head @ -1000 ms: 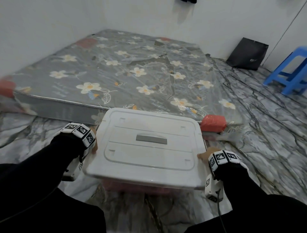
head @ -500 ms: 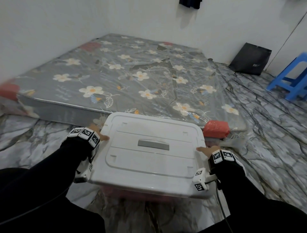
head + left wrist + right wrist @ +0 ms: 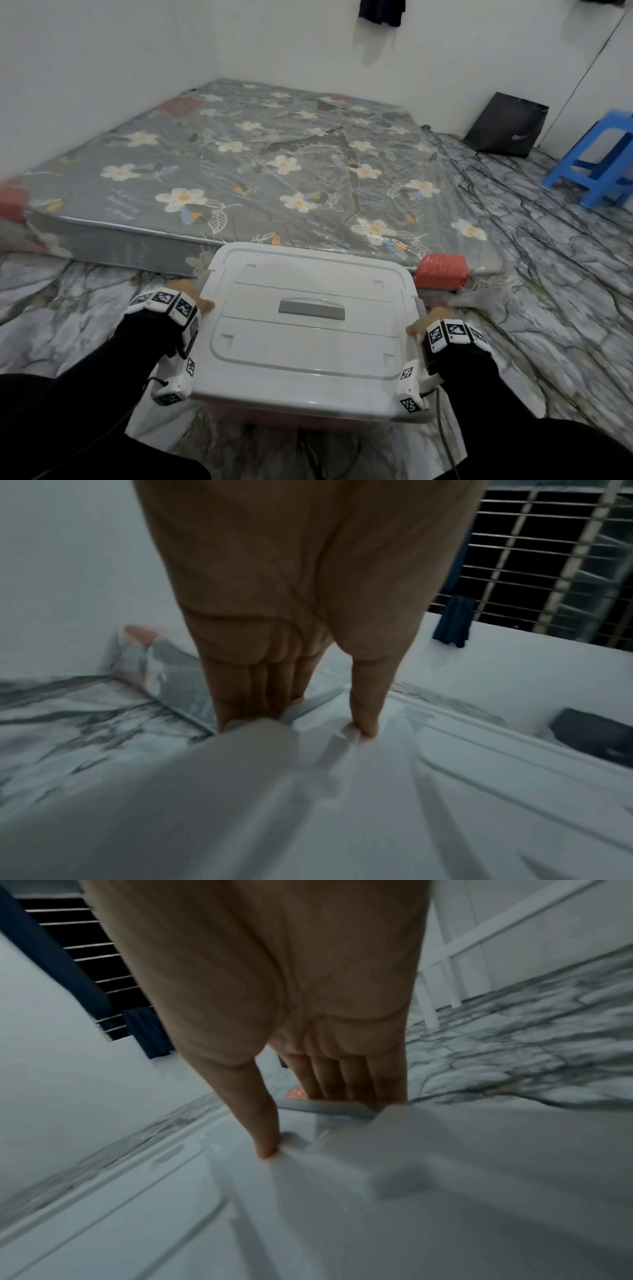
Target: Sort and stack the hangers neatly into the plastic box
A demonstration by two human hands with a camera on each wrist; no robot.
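Both hands grip the box lid [image 3: 308,329] at lower centre: left hand [image 3: 186,298] and right hand [image 3: 428,320] each thumb on top, fingers curled under its edge.

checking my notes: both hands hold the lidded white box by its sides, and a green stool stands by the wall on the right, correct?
One detail is off: the stool is blue, not green, as the head view shows. The rest holds: the left hand and right hand hold the lidded white box by its sides.
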